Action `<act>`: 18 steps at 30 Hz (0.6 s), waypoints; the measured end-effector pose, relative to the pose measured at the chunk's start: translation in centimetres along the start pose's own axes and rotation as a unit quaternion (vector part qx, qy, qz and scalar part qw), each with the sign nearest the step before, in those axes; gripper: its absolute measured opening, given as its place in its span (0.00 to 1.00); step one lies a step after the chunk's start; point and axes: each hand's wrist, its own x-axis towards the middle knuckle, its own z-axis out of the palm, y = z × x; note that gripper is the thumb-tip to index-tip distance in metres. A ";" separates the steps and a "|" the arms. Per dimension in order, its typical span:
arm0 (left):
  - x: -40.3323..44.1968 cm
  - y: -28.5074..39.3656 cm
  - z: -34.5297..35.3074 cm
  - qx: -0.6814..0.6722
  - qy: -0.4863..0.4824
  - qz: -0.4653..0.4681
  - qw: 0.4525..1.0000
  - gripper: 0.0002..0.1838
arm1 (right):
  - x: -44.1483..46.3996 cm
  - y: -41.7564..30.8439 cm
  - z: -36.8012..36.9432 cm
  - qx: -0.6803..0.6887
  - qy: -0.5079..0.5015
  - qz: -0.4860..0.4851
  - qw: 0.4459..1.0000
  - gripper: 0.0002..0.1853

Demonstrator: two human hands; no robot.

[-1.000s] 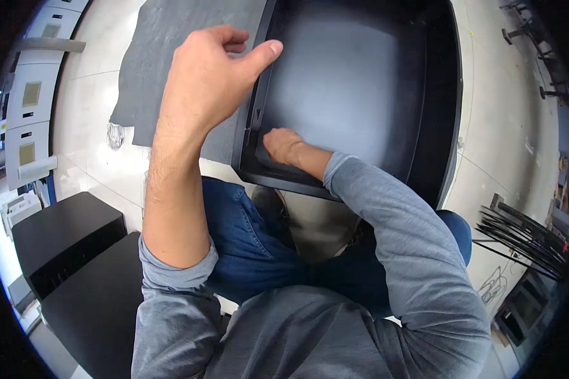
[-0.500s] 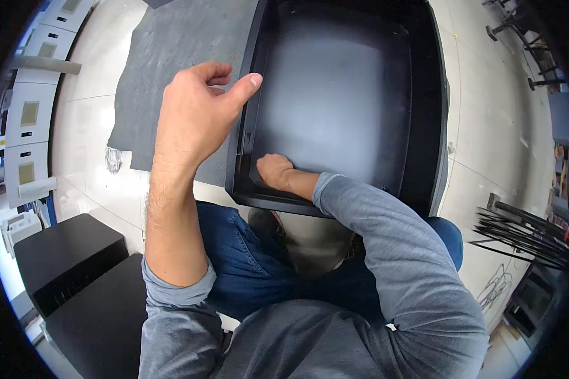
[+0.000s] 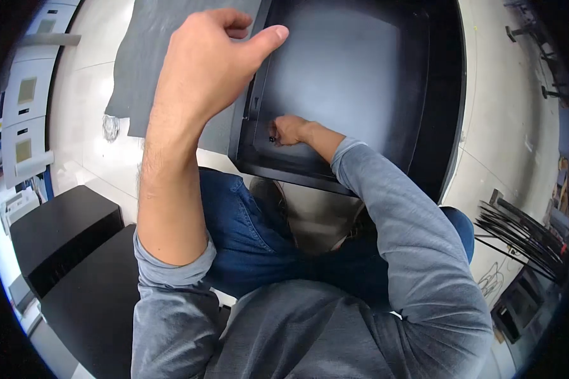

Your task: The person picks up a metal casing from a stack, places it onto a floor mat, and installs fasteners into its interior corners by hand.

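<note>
A large black box, like an open cabinet shell, lies in front of my knees with a grey inner face. Inside its near left corner is my right hand, fingers pinched together. A small black part shows at the fingertips; its exact kind is too small to make out. My left hand is raised over the box's left rim, appearing to touch nothing. Its thumb stretches away from half-curled fingers, and nothing shows between them.
A grey mat lies on the tiled floor to the left, with crumpled clear plastic at its corner. Black boxes stand at the lower left. A bundle of black rods or cables sits at the right.
My right hand has lifted slightly from the box's near left corner, and the small black part now shows at its fingertips. The view has shifted; my left hand appears higher.
</note>
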 end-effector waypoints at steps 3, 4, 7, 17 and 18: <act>-0.1 1.1 -0.7 -0.028 -0.020 -0.030 0.999 0.35 | 0.4 0.3 0.3 -0.008 0.042 -0.029 0.999 0.17; -0.2 1.0 -0.7 -0.029 -0.018 -0.029 0.999 0.35 | 1.0 0.9 1.4 -0.036 0.066 -0.039 0.996 0.17; -0.3 1.0 -0.7 -0.030 -0.019 -0.028 0.999 0.35 | 1.4 1.2 1.8 -0.074 0.061 -0.068 0.993 0.16; -0.5 0.7 -0.8 -0.021 -0.006 -0.017 1.000 0.35 | -0.6 -2.7 0.7 -0.189 0.016 -0.038 0.981 0.15; -0.6 0.6 -0.8 -0.016 -0.002 -0.018 1.000 0.35 | -0.8 -2.7 0.5 -0.169 0.014 -0.036 0.985 0.16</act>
